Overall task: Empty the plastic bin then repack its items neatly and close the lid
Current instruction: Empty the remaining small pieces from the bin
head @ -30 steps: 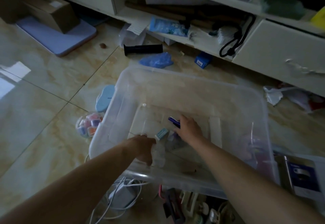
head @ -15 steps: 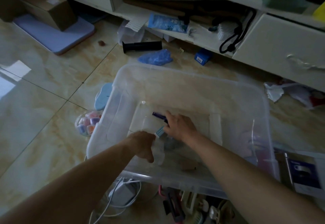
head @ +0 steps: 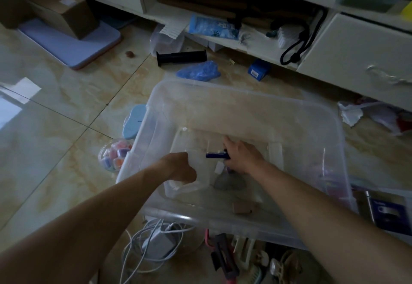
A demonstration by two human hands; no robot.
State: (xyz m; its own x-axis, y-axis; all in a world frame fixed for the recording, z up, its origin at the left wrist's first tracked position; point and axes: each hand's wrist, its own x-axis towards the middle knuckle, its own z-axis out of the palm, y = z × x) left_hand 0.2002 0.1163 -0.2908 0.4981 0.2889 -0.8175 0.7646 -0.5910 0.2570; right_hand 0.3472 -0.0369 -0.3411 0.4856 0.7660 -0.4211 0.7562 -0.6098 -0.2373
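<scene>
Marbled floor tiles (head: pixel 55 114) filled the frame's left; a cluttered low shelf (head: pixel 223 36) ran across the top. Both forearms reached in from the bottom edge into the clear plastic bin (head: pixel 245 105) at centre. Left hand (head: pixel 178 166) was knuckles-up, fingers curled under; couldn't tell what it held, if anything. Right hand (head: pixel 242 156) pinched a dark blue pen-like item (head: pixel 217 155), index finger stretched fwd. Bin was translucent, lid off, nearly empty: a grey scrap (head: pixel 229 182) and a small tan piece (head: pixel 242 208) lay on its bottom. Dim light blurred small items w/ cables (head: pixel 145 245) along the bottom edge.
</scene>
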